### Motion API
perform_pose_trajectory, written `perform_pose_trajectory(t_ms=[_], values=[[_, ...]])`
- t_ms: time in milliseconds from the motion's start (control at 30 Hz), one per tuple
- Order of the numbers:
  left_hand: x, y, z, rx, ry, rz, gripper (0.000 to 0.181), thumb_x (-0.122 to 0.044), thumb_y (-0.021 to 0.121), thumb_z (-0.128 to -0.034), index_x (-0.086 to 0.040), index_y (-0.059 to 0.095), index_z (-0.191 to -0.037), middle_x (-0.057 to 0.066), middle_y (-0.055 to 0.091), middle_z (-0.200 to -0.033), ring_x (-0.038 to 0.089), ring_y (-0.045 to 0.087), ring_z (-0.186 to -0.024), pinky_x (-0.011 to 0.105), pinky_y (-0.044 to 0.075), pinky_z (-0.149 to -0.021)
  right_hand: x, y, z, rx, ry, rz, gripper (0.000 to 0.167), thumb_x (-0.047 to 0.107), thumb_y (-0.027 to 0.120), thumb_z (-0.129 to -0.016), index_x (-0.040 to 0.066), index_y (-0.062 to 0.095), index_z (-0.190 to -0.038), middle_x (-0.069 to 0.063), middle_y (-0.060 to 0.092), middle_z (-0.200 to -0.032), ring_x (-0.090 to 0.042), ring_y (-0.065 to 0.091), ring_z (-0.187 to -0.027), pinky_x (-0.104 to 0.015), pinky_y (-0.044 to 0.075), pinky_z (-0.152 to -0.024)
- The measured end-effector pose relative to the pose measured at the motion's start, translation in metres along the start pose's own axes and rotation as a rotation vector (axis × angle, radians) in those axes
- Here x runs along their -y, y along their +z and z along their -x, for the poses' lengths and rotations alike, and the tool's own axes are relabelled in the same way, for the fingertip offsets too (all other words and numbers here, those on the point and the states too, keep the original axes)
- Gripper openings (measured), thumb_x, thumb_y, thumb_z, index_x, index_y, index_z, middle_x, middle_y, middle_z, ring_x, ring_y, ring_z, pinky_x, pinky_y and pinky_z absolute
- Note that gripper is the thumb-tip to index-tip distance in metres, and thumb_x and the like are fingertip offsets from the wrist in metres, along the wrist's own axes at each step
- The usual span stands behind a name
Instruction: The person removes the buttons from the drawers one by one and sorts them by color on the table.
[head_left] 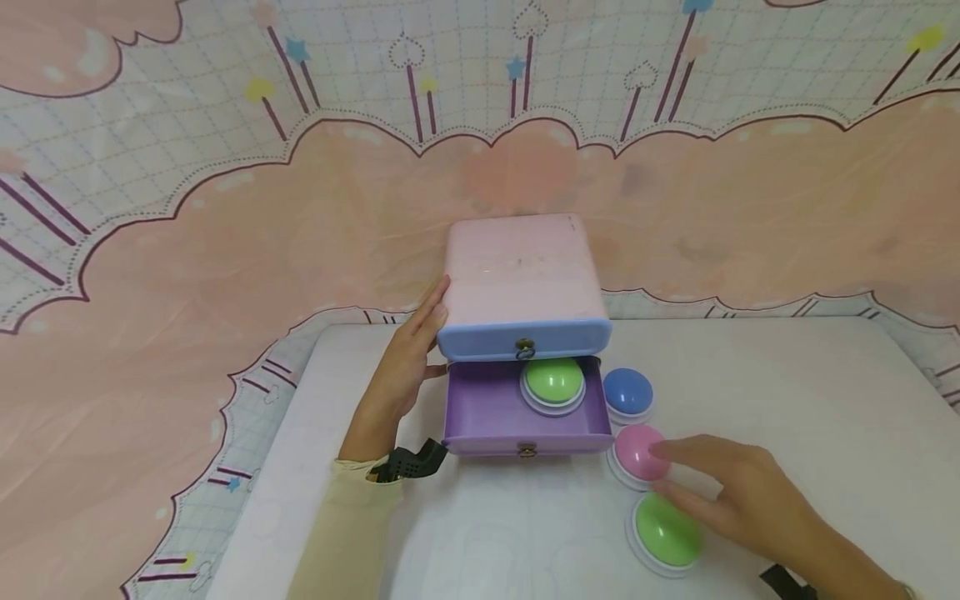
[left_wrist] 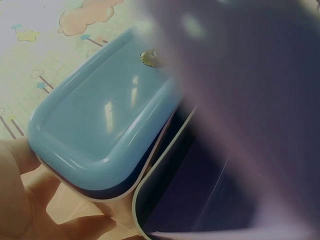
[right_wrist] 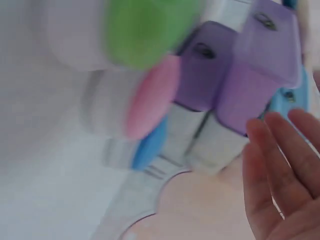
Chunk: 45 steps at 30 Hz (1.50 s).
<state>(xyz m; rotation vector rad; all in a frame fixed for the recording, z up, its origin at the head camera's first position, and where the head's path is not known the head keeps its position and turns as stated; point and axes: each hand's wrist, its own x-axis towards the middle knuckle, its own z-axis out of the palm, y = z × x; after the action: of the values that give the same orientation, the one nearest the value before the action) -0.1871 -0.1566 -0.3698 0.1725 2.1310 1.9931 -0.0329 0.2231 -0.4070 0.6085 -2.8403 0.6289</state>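
Observation:
A small cabinet has a pink top (head_left: 525, 267), a closed blue upper drawer (head_left: 480, 342) and a pulled-out purple lower drawer (head_left: 480, 417). Inside the purple drawer, toward its right side, sits a green-domed button (head_left: 554, 381). The left hand (head_left: 401, 367) rests along the cabinet's left side with fingers extended; in the left wrist view its fingers lie beside the blue drawer front (left_wrist: 95, 125). The right hand (head_left: 757, 496) has thumb and index apart at the right edge of a pink-domed button (head_left: 639, 452); whether they touch is unclear. Its fingers look extended in the right wrist view.
Behind the pink button is a blue-domed button (head_left: 628, 392), close to the drawer's right side. Nearer the camera is another green-domed button (head_left: 667, 530). All stand on a white table (head_left: 780, 375). A patterned cloth (head_left: 750, 208) hangs behind the cabinet.

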Motion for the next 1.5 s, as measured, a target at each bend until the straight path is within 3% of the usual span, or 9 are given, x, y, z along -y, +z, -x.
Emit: perform_pose_trajectory(t_ms=[133, 267, 333, 533, 767, 933, 1200, 1500], values=[[0.000, 0.000, 0.000, -0.002, -0.001, -0.002, 0.047, -0.054, 0.045, -0.1059, -0.057, 0.036, -0.151, -0.021, 0.016, -0.168, 0.039, 0.029, -0.152, 0.073, 0.040, -0.105, 0.011, -0.006, -0.020, -0.122, -0.044, -0.059, 0.035, 0.026, 0.086, -0.082, 0.026, 0.077, -0.116, 0.012, 0.077, -0.112, -0.019, 0.074, -0.103, -0.028, 0.062, -0.078], [0.000, -0.001, 0.000, 0.000, 0.005, -0.007, 0.046, -0.054, 0.045, -0.1057, -0.058, 0.036, -0.151, -0.022, 0.016, -0.168, 0.039, 0.029, -0.152, 0.073, 0.040, -0.104, 0.017, -0.006, -0.043, -0.222, -0.151, -0.092, 0.043, 0.019, 0.089, -0.077, 0.022, 0.077, -0.118, 0.007, 0.078, -0.112, -0.021, 0.075, -0.102, -0.014, 0.055, -0.088], [0.000, -0.001, 0.000, 0.000, 0.008, -0.005, 0.047, -0.054, 0.045, -0.1057, -0.057, 0.036, -0.151, -0.022, 0.015, -0.168, 0.039, 0.029, -0.152, 0.073, 0.040, -0.104, 0.021, -0.005, -0.055, -0.250, -0.197, -0.107, 0.044, 0.020, 0.089, -0.075, 0.020, 0.077, -0.117, 0.005, 0.078, -0.112, -0.021, 0.076, -0.100, -0.015, 0.055, -0.088], [-0.001, -0.002, 0.000, 0.002, 0.003, -0.006, 0.047, -0.054, 0.045, -0.1059, -0.057, 0.035, -0.152, -0.022, 0.014, -0.169, 0.039, 0.028, -0.153, 0.072, 0.040, -0.105, 0.032, 0.000, -0.089, -0.191, -0.244, -0.132, 0.039, 0.029, 0.083, -0.084, 0.015, 0.076, -0.120, 0.000, 0.078, -0.115, -0.024, 0.075, -0.104, -0.047, 0.060, -0.085], [0.001, -0.001, -0.001, 0.004, 0.000, -0.002, 0.048, -0.055, 0.044, -0.1060, -0.057, 0.034, -0.152, -0.019, 0.013, -0.170, 0.040, 0.027, -0.153, 0.073, 0.039, -0.106, 0.039, 0.012, -0.113, -0.194, -0.331, -0.097, 0.036, 0.029, 0.082, -0.085, 0.006, 0.078, -0.112, -0.004, 0.080, -0.097, -0.010, 0.066, -0.074, -0.037, 0.058, -0.071], [0.001, -0.001, -0.001, -0.001, -0.002, 0.000, 0.046, -0.055, 0.045, -0.1055, -0.058, 0.036, -0.151, -0.020, 0.015, -0.169, 0.038, 0.028, -0.153, 0.072, 0.039, -0.106, 0.045, 0.014, -0.119, -0.177, -0.309, -0.040, 0.040, 0.035, 0.080, -0.087, 0.007, 0.078, -0.114, -0.004, 0.080, -0.100, -0.016, 0.072, -0.080, -0.044, 0.058, -0.078], [0.001, -0.001, -0.003, 0.009, 0.001, -0.002, 0.048, -0.054, 0.044, -0.1060, -0.056, 0.033, -0.153, -0.018, 0.013, -0.170, 0.041, 0.027, -0.153, 0.074, 0.039, -0.105, 0.046, 0.020, -0.123, -0.132, -0.264, 0.026, 0.041, 0.039, 0.079, -0.088, 0.008, 0.078, -0.115, -0.004, 0.080, -0.092, -0.011, 0.065, -0.066, -0.054, 0.057, -0.086], [0.003, -0.001, -0.002, 0.000, 0.004, 0.000, 0.046, -0.054, 0.045, -0.1058, -0.057, 0.036, -0.151, -0.021, 0.015, -0.169, 0.039, 0.028, -0.153, 0.074, 0.039, -0.104, 0.046, 0.028, -0.128, -0.096, -0.229, 0.047, 0.040, 0.040, 0.078, -0.089, 0.011, 0.078, -0.117, -0.004, 0.080, -0.100, -0.015, 0.074, -0.077, -0.058, 0.055, -0.092]])
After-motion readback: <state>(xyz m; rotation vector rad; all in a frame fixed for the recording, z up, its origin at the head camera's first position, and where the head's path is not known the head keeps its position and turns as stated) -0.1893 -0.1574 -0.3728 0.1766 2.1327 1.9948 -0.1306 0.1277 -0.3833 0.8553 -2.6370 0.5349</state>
